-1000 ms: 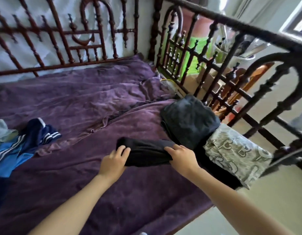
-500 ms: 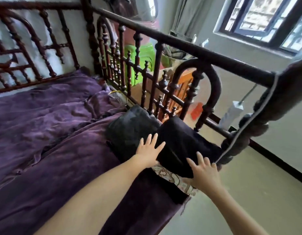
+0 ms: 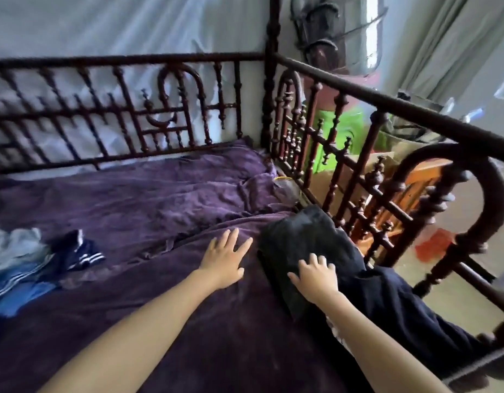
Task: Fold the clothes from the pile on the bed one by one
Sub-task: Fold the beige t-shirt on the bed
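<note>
Head view: the right grip [image 3: 316,279] lies flat and spread wide on the folded dark stack [image 3: 299,234]. The left grip [image 3: 225,262] rests flat on the bed [image 3: 160,199], holding nothing. Pat the stack smooth, then reach left for the pile [image 3: 15,268].

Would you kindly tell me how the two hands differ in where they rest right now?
The left hand lies on the bare purple blanket, while the right hand lies on the folded dark clothes. The left hand reaches farther forward than the right hand. Both lie flat and open, gripping nothing.
</note>
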Motion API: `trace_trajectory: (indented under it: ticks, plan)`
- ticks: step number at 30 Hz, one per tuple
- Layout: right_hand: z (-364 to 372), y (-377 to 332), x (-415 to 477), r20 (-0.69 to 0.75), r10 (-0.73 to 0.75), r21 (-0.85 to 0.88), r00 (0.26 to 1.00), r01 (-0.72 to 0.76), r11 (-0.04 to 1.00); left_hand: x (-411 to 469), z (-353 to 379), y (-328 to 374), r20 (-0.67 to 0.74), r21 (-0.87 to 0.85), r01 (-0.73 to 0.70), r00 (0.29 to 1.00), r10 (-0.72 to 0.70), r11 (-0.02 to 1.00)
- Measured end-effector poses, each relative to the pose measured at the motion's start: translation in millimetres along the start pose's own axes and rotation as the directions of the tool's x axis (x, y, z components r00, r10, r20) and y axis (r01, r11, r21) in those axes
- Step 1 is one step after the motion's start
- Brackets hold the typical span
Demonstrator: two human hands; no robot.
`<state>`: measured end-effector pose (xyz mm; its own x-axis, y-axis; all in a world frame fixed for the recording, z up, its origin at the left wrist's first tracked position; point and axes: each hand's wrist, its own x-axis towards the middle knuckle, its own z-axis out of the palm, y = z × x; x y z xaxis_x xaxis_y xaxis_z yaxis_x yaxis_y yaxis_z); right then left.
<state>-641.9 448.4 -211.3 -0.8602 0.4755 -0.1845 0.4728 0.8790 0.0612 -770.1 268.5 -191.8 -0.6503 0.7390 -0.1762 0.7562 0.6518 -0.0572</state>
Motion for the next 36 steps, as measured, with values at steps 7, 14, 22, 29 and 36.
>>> trace_trajectory:
  ticks: [7,14,22,29,36]
  plan:
    - [-63.2,-234.2,26.0,-0.172,-0.616,-0.037,0.769,0.62,0.784,-174.0,2.1,-172.8,-0.036,-0.128,0.634,0.765,-0.643,0.762]
    - [-65.9,-371.6,-45.9,-0.177,-0.816,-0.058,0.551,0.822,0.567,-326.3,38.0,-222.0,0.024,-0.134,0.849,0.518,-0.855,0.511]
    - [-56.2,-452.6,-124.2,-0.174,-0.821,-0.07,0.544,0.824,0.562,-430.9,67.0,-281.3,-0.072,-0.184,0.857,0.476,-0.876,0.481]
    - [-44.0,-560.0,-222.8,-0.117,-0.864,-0.039,0.49,0.867,0.497,-552.1,89.0,-343.0,-0.138,-0.219,0.874,0.412,-0.901,0.433]
    - [-41.1,-649.7,-253.8,-0.034,-0.921,-0.059,0.388,0.919,0.389,-619.3,118.8,-388.9,-0.106,-0.323,0.887,0.314,-0.944,0.331]
